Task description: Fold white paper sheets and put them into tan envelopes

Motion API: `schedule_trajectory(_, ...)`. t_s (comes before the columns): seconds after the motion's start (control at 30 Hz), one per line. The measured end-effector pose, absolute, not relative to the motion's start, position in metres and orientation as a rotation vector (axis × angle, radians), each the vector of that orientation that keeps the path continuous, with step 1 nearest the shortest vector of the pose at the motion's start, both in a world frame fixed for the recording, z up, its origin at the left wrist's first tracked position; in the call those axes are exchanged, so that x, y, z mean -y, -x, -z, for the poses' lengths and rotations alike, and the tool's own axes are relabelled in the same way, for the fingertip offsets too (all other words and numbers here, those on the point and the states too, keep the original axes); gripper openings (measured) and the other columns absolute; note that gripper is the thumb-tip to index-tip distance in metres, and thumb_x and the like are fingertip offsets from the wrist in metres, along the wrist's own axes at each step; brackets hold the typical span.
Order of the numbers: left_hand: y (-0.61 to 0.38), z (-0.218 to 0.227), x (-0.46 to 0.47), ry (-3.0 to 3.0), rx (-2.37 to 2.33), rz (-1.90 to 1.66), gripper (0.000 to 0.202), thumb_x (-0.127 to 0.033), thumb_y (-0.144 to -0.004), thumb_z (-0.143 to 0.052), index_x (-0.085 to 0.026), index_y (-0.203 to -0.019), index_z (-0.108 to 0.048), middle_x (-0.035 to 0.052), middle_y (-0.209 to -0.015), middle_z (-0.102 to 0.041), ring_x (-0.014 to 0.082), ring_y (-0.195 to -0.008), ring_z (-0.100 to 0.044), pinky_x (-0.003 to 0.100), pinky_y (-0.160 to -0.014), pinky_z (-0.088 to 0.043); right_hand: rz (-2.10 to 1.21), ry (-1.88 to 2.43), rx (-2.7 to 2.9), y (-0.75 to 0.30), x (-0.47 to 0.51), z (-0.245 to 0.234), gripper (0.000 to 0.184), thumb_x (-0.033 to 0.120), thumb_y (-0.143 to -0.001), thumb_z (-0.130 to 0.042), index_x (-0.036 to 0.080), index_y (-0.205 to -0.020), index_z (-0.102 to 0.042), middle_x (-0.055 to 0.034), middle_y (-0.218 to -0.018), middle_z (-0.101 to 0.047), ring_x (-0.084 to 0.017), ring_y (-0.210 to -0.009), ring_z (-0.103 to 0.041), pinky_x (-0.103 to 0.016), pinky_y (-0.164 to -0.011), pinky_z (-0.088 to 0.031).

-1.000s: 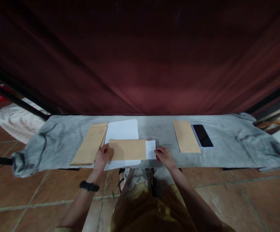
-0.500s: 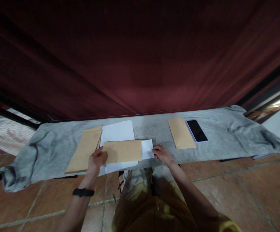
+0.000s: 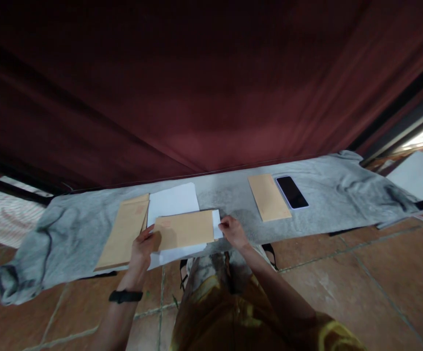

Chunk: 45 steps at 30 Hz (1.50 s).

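Note:
A brown envelope (image 3: pixel 185 230) lies crosswise in front of me, over a stack of white paper sheets (image 3: pixel 173 201). My left hand (image 3: pixel 144 243) is closed on its left end, thumb on top. From the envelope's right end sticks out a narrow strip of white folded paper (image 3: pixel 216 223). My right hand (image 3: pixel 233 231) pinches that paper's outer edge. Left of the sheets rest several larger-looking brown envelopes (image 3: pixel 124 231) in a slanted pile. How far the paper reaches inside the envelope is hidden.
A single brown envelope (image 3: pixel 269 197) lies to the right, beside a phone (image 3: pixel 292 192) in a light purple case. Grey cloth (image 3: pixel 343 195) covers the narrow bench. Behind it hangs a dark red curtain (image 3: pixel 211 107); tiled floor (image 3: pixel 324 287) shows in front.
My right hand has moved left with the white paper, and less of the paper shows outside the envelope. My left hand keeps its hold. The view has tilted slightly.

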<state>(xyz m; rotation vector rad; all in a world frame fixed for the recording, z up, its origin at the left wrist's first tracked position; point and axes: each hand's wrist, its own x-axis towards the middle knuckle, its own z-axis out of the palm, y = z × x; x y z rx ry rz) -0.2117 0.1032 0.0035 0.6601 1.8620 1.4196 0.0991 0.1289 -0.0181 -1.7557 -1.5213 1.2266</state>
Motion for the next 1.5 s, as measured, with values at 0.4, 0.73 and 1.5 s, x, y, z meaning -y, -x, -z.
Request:
schedule_trajectory(0.4,0.211,0.001,-0.106,-0.605,-1.851,-1.342,0.052,-0.020,-0.043,-0.078,-0.013,-0.094,-0.075,-0.0011,-0.065,-0.067,0.0126,-0.057,-0.059,0.026,-0.058,-0.046,-1.079,1.826,1.646,-0.085,-0.117,0.017,0.016,0.020,-0.091,-0.062,0.024,-0.090,-0.077,-0.0031,-0.097,-0.078,-0.016,-0.090,-0.071,-0.020,-0.076,-0.048)
schedule_trajectory(0.73,0.209,0.000,-0.111,-0.542,-1.871,-1.290,0.047,-0.012,-0.052,-0.073,-0.011,-0.099,-0.075,-0.0013,-0.064,-0.068,0.0106,-0.057,-0.059,0.022,-0.056,-0.047,-1.028,1.921,1.713,-0.085,-0.124,0.011,0.022,0.016,-0.093,-0.056,0.019,-0.092,-0.078,-0.0074,-0.106,-0.075,-0.016,-0.094,-0.069,-0.022,-0.082,-0.049)
schedule_trajectory(1.5,0.213,0.004,-0.113,-0.560,-1.879,-1.231,0.059,-0.009,-0.055,-0.076,-0.009,-0.113,-0.072,-0.0006,-0.066,-0.070,0.0106,-0.054,-0.061,0.020,-0.051,-0.048,-1.001,1.957,1.767,-0.082,-0.120,0.011,0.022,0.019,-0.092,-0.057,0.020,-0.095,-0.079,-0.0079,-0.117,-0.072,-0.017,-0.096,-0.071,-0.021,-0.079,-0.050)
